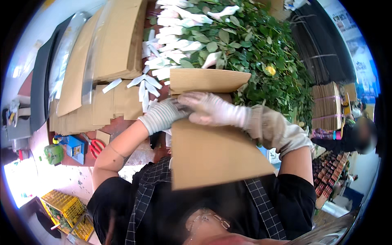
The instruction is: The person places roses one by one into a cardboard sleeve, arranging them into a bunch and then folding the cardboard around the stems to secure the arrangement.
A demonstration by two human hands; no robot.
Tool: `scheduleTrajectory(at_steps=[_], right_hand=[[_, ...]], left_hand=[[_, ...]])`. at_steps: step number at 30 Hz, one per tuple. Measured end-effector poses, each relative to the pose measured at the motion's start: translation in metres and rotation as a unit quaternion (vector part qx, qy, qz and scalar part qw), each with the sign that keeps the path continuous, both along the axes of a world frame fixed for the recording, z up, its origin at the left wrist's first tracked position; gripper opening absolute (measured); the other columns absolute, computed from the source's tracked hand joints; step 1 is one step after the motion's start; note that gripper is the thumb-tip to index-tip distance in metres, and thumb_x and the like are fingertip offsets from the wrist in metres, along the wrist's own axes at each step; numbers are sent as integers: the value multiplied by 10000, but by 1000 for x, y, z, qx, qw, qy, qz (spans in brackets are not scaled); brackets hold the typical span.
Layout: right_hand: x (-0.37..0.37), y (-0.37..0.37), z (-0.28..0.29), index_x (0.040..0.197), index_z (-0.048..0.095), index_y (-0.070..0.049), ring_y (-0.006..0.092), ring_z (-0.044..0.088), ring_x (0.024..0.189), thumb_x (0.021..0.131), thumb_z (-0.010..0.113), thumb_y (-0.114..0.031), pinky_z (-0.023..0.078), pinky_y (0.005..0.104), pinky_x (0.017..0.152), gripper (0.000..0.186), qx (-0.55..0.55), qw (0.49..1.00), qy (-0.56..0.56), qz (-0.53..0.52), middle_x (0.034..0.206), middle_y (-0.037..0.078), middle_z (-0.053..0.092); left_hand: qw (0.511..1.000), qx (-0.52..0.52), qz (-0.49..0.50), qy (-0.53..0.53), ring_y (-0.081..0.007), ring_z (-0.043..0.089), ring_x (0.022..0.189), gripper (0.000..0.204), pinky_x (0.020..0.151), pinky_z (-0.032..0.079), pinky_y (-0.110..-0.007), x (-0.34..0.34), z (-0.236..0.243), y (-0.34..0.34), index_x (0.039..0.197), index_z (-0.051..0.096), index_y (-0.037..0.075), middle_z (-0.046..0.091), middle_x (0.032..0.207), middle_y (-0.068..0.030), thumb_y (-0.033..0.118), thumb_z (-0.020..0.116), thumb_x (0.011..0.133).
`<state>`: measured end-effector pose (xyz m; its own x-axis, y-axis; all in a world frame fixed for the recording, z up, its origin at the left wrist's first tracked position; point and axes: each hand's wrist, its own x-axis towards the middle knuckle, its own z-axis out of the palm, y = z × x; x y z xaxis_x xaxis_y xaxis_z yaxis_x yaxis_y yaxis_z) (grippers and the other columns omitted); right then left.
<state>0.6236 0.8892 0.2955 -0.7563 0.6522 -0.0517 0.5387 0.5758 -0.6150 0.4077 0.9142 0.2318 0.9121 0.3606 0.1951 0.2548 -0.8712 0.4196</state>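
Observation:
A bent brown corrugated cardboard sheet (218,153) is in front of my chest, its ribbed far flap (208,80) raised behind my hands. My left hand (164,114), in a striped glove, closes on the sheet's left edge near the bend. Its fingertips are partly covered by my right hand (210,109). That hand wears a pale glove and lies across the bend with fingers stretched toward the left one. Beyond the flap, roses with leafy green stems (253,53) lie in a pile, many heads wrapped in white sleeves (175,45).
Stacked cardboard sheets (118,41) stand at the left. Loose white sleeves (145,85) lie beside them. Red-handled scissors (96,147) and a blue box (75,149) are near my left forearm. A yellow crate (65,208) stands lower left. A person (361,134) is at the right.

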Motion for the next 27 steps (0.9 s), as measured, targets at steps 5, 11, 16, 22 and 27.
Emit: scheduleTrajectory(at_steps=[5,11,16,22,27], right_hand=[[-12,-27,-67,1330,318,5,365,263,1308,753,587,-487,176,470,1084,805,170,976,-136,-14,1371,218,313],[-19,-33,-70,1317,366,-4,408,223,1310,702,616,-538,141,506,1082,852,155,983,-97,1,1378,224,291],[-13,-34,-77,1354,326,-15,392,179,1336,732,607,-529,109,505,1089,855,142,989,-41,-24,1397,216,285],[-5,-26,-88,1345,339,-44,409,140,1346,728,622,-520,103,516,1084,829,102,994,17,-18,1424,260,211],[-7,-18,-114,1292,390,-17,394,149,1354,589,704,-535,95,519,1090,928,161,987,-22,-11,1405,253,267]], left_hand=[[993,17,22,112,-285,455,1178,332,1007,352,-419,-20,-8,-33,1058,609,133,521,1217,-118,128,534,735],[857,13,514,-3,-356,391,1218,558,992,360,-431,-94,-64,-29,1259,423,60,412,1305,-195,159,602,740],[809,15,564,167,-394,249,1304,766,1065,213,-495,-84,-88,-19,1331,309,11,295,1390,-228,355,662,745],[767,59,584,260,-390,317,1272,786,1065,236,-481,-82,-88,-24,1352,305,12,327,1381,-230,415,610,749],[736,19,608,296,-336,339,1249,922,1053,267,-439,-83,-86,-10,1413,197,73,359,1347,-187,424,689,717]])
